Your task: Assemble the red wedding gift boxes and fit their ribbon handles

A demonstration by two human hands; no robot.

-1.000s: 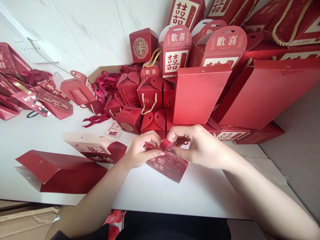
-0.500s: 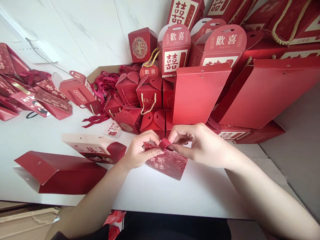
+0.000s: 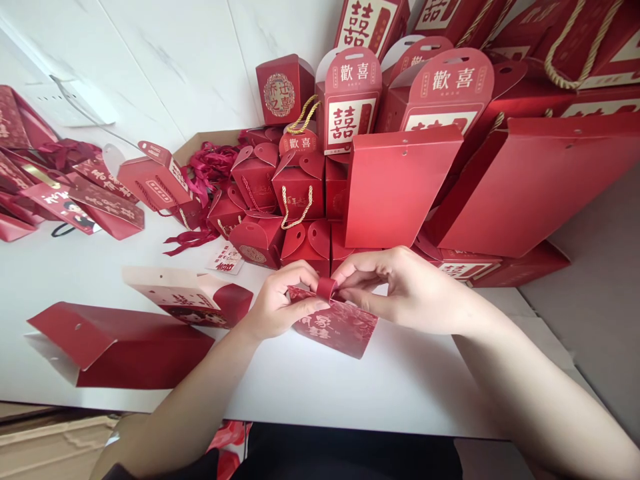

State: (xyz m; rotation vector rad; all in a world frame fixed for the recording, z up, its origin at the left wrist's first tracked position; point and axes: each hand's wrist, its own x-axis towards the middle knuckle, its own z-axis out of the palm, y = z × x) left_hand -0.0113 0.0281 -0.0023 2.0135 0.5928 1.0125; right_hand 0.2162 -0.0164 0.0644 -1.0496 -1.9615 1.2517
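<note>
A small dark red gift box [image 3: 345, 330] with pale printed characters is held above the white table. My left hand [image 3: 283, 300] pinches its top edge on the left, thumb in front. From that top edge a red ribbon [image 3: 327, 289] stands up in a short wide loop. The thumb and fingers of my right hand [image 3: 400, 290] close on the right side of this loop. My fingertips hide the ends of the ribbon and part of the box's top.
Red gift boxes [image 3: 300, 187] are stacked along the wall, with tall red ones [image 3: 400, 193] on the right. A red box [image 3: 145, 353] and a white-and-red one [image 3: 185, 300] lie at left. Behind is a pile of red ribbons [image 3: 215, 163]. The white table [image 3: 320, 393] runs below my hands.
The ribbon loop has turned a little and stands more upright. My right fingertips have shifted slightly left. Everything around has stayed put.
</note>
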